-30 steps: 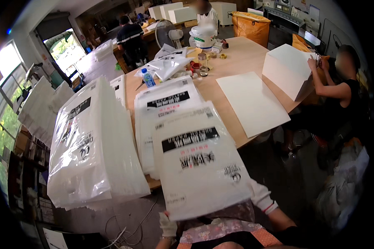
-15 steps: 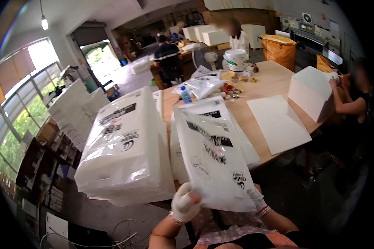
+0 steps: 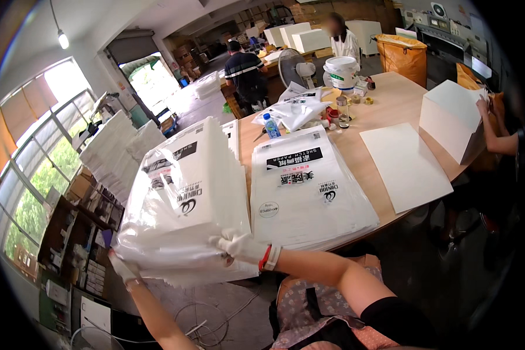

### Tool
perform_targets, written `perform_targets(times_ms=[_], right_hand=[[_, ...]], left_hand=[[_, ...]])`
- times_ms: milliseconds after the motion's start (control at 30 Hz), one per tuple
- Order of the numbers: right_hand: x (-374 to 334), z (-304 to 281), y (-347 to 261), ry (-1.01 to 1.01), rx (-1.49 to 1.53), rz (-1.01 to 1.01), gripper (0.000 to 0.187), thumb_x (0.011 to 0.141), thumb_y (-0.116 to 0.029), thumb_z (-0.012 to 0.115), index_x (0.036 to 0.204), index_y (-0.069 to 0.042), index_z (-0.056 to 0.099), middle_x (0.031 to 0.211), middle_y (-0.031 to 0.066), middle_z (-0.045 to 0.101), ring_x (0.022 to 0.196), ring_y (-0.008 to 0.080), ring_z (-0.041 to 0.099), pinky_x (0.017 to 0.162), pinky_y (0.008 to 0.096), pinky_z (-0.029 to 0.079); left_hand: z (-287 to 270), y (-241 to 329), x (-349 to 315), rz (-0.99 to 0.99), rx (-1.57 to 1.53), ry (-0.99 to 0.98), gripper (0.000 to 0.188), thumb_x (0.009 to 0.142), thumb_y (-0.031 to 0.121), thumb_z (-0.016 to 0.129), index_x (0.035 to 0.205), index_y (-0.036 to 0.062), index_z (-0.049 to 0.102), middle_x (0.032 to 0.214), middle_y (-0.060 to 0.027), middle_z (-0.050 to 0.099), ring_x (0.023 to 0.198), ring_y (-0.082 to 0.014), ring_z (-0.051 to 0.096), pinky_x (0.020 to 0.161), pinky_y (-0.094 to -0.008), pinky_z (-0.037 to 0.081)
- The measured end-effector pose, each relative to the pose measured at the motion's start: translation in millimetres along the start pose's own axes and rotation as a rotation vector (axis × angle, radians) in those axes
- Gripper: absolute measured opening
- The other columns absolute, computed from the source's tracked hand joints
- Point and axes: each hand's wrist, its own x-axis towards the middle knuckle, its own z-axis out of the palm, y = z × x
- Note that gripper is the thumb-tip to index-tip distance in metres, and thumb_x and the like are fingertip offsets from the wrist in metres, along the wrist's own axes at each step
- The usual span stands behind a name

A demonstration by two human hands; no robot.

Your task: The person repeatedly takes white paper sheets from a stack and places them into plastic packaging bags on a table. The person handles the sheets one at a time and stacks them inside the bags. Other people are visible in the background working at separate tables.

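I see my right hand [image 3: 239, 245], in a white glove with a red band at the wrist, lying on the near edge of a thick stack of bagged paper packs [image 3: 186, 204]. Its fingers are bent over this edge and press on the clear plastic, so the hand grips the stack from the right side. My left hand [image 3: 121, 269], also gloved, is at the lower left corner of the same stack; most of it is hidden under the plastic, so I cannot tell whether its fingers are spread or closed. The stack sits between the two hands and is tilted, with its far end higher.

Just to the right of my right hand, a second pile of the same white packs [image 3: 306, 192] lies flat on the wooden table [image 3: 391, 105]. Further right from it there is a large white sheet [image 3: 405, 166], and beyond that a white box [image 3: 449, 119] that another person touches with a hand [image 3: 483, 107]. Far from my hands, at the other end of the table, stand a water bottle [image 3: 269, 125] and a white bucket [image 3: 340, 72].
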Motion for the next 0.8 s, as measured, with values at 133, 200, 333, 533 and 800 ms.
perform_targets(times_ms=[133,200,333,533,800], right_hand=[[-33,-30,25,-0.123,0.061,-0.147,0.039,0.096,-0.019,0.043,0.131,-0.001,0.041,0.101,0.0085,0.055,0.079,0.0164,0.059,0.068,0.027,0.053],[-72,-119,67,0.01,-0.264,-0.347,0.041,0.094,-0.013,0.043,0.133,-0.003,0.038,0.114,0.011,0.051,0.085,0.0194,0.059,0.073,0.03,0.052],[-183,-291,96,1.053,-1.221,-0.326,0.05,0.085,-0.015,0.053,0.132,-0.005,0.038,0.134,0.0171,0.04,0.112,0.0319,0.045,0.094,0.039,0.039],[-370,-406,144,1.179,-1.777,0.36,0.048,0.082,-0.031,0.058,0.121,-0.003,0.05,0.128,0.0213,0.046,0.12,0.0394,0.04,0.102,0.0485,0.031],[-447,-422,145,1.089,-1.869,0.196,0.032,0.077,-0.027,0.063,0.105,-0.011,0.058,0.111,0.0154,0.059,0.104,0.0319,0.056,0.084,0.0406,0.047]], left_hand=[[-123,-101,-39,0.245,0.089,0.099,0.032,0.088,0.021,0.046,0.114,0.0041,0.055,0.113,-0.0075,0.057,0.099,-0.0225,0.052,0.084,-0.0368,0.044],[-103,-199,-115,0.048,0.298,0.123,0.026,0.091,0.027,0.045,0.102,0.0044,0.052,0.098,-0.0059,0.055,0.09,-0.0183,0.052,0.077,-0.0327,0.043],[-59,-294,-260,-0.42,0.658,0.017,0.026,0.092,0.026,0.046,0.104,0.0043,0.052,0.098,-0.008,0.056,0.091,-0.0171,0.053,0.077,-0.0333,0.044],[37,-319,-314,-0.65,0.913,-0.317,0.022,0.091,0.021,0.051,0.102,0.0016,0.053,0.094,-0.0087,0.058,0.089,-0.0176,0.057,0.072,-0.0322,0.048],[218,-379,-346,-0.695,0.636,-0.914,0.013,0.089,0.009,0.058,0.096,-0.0014,0.057,0.087,-0.0063,0.059,0.075,-0.0141,0.06,0.063,-0.0258,0.05]])
